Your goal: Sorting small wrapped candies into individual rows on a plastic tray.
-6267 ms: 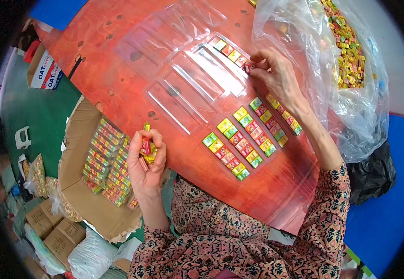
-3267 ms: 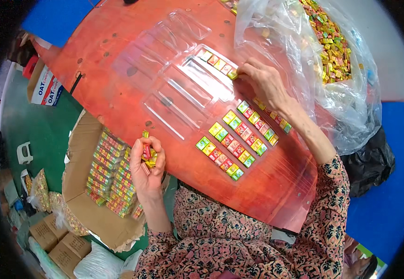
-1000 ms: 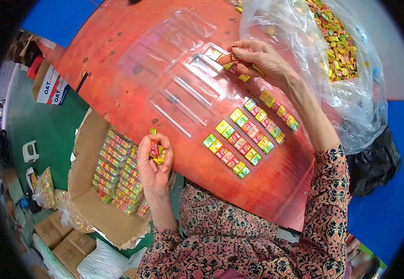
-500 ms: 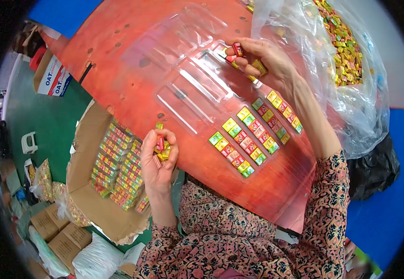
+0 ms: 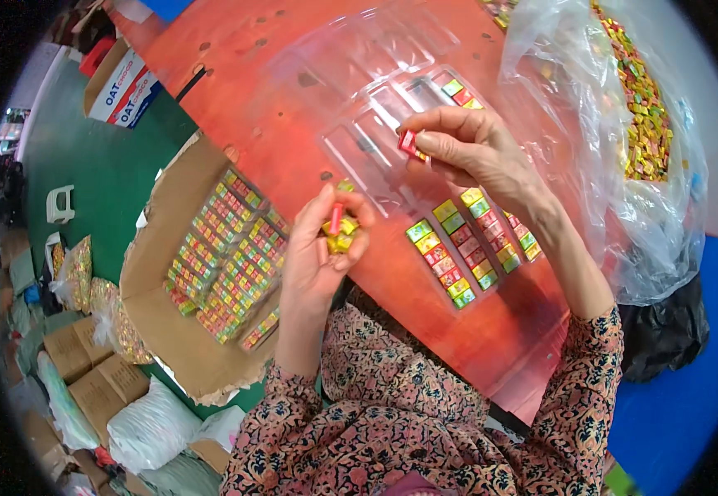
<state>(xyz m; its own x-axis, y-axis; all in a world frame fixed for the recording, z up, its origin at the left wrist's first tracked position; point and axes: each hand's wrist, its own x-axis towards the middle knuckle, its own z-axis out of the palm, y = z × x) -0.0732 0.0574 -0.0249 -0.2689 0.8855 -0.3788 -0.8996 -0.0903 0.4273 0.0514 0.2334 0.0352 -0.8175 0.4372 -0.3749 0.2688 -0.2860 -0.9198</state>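
Red wrapped piece: we hold it above the counter, pinched between thumb and forefinger of our right hand. Those fingers are closed on it; a speck of yellow shows beside it, too small for us to tell whether it is a second piece. Between 7 and 8 o'clock from the pinch, our left hand curls round a small store of yellow pieces and one more red piece, loosely gripping them.

Toward 10 o'clock from the pinch lie bare channels of a clear tray. At 1 o'clock a part-seen row sits in its channel, the near end hidden behind our knuckles. At 5 o'clock we see four filled rows, the outermost partly covered by our wrist.

We judge the step in hand to be laying pieces singly into a row; the next move would call for turning this one flat and seating it snugly, without nudging its neighbours.

Farther out, at 9 o'clock from our left hand, an open carton holds packed trays; toward 3 o'clock from our right, a plastic bag surrounds loose pieces.
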